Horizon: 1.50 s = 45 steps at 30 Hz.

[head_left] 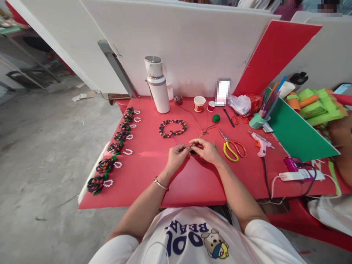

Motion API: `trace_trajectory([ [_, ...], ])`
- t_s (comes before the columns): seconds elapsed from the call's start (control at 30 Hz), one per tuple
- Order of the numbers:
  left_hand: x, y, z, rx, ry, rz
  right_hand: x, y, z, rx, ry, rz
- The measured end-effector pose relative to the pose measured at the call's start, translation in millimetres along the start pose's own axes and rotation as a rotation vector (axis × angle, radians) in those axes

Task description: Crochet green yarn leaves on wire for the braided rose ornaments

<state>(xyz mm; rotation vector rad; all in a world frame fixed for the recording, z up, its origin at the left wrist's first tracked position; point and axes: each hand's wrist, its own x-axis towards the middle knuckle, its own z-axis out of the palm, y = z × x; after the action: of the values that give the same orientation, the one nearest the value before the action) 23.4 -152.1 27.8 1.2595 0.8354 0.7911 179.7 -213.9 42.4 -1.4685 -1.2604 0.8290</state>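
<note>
My left hand and my right hand meet over the red table, fingertips pinched close together. Between them is a small piece of dark green yarn, mostly covered by the fingers. Just beyond the hands lies a braided multicoloured yarn ring, with a thin thread trailing from it. A green yarn ball rests farther back, its strand running toward my right hand. To the right of that hand are scissors with yellow and red handles, blades apart.
Multicoloured yarn flowers and white bead loops line the table's left edge. A white thermos, paper cup and thread spool stand behind. On the right are a pink glue gun, pen cup and power strip.
</note>
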Motion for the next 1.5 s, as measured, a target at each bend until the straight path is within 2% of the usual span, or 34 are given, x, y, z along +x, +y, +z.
trace_trajectory([
  [0.2,-1.2,0.3,-0.7,0.061,0.02,0.031,0.1,-0.6,0.6,-0.005,0.014,0.027],
  [0.43,-2.1,0.7,-2.1,0.198,0.015,0.133,0.0,1.8,0.4,-0.005,0.007,0.026],
  [0.6,-3.7,3.5,-1.6,0.273,0.064,0.212,0.2,2.5,1.2,0.041,-0.017,0.065],
  [0.77,-1.3,0.6,-1.4,0.133,0.119,0.135,-0.7,-0.1,1.7,0.174,-0.046,0.111],
  [0.9,2.4,-3.6,-2.3,-0.031,0.089,0.018,-0.3,0.5,1.3,0.218,-0.04,0.129],
  [1.07,-0.7,1.1,-1.4,0.11,0.009,0.087,2.8,6.8,0.9,0.229,-0.009,0.143],
  [1.23,-3.2,2.1,-1.5,0.254,0.029,0.162,3.4,8.3,0.8,0.215,-0.02,0.154],
  [1.5,0.5,-0.7,-0.9,0.099,0.071,0.049,0.5,1.2,1.2,0.222,-0.06,0.185],
])
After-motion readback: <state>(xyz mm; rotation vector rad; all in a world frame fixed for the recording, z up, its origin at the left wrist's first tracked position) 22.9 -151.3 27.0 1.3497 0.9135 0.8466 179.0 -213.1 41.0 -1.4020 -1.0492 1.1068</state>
